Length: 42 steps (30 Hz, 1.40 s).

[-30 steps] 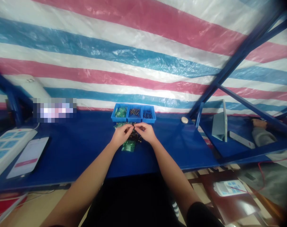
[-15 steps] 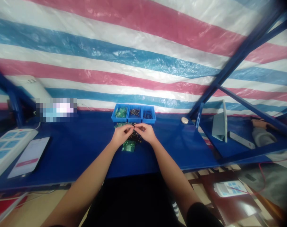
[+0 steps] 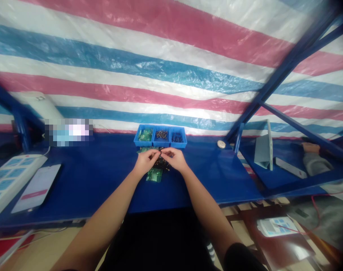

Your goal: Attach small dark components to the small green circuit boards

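My left hand (image 3: pixel 144 161) and my right hand (image 3: pixel 174 158) meet fingertip to fingertip over the blue table (image 3: pixel 103 177), both pinched on a tiny dark part (image 3: pixel 160 149) too small to name. Under them lies a small pile of dark parts (image 3: pixel 161 163) and green circuit boards (image 3: pixel 154 175). Just behind stand three joined blue bins (image 3: pixel 160 136): green boards on the left, dark small parts in the middle and right ones.
A phone (image 3: pixel 37 187) and a white power strip (image 3: pixel 7 180) lie at the left. A grey stand (image 3: pixel 264 146) and a white bar (image 3: pixel 290 167) sit right of a blue frame strut (image 3: pixel 276 75). Another person's arm (image 3: pixel 313 160) rests at far right. A striped tarp hangs behind.
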### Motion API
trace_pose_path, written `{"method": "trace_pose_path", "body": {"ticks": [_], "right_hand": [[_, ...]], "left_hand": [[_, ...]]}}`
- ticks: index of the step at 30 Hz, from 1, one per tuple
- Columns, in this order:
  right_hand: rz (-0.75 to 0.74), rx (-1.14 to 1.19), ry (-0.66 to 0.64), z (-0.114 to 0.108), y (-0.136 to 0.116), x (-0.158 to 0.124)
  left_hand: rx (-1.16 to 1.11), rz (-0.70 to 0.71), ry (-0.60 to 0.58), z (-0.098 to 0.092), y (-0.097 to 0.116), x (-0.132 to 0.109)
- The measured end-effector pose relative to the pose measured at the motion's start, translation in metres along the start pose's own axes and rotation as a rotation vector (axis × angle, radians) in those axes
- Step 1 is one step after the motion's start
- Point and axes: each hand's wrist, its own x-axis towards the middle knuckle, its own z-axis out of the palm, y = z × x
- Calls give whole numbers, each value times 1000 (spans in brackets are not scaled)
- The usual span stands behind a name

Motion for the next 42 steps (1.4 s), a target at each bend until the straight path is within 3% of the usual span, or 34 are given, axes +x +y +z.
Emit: {"method": "trace_pose_path", "body": {"ticks": [16, 34, 42], "right_hand": [[31, 72, -11, 1, 6, 0], [-25, 58, -30, 0, -3, -2], [126, 171, 26, 1, 6, 4]], "left_hand": [[-48, -27, 15, 1, 0, 0], [1, 83, -71, 2, -4, -1], [112, 29, -54, 2, -6, -1]]}}
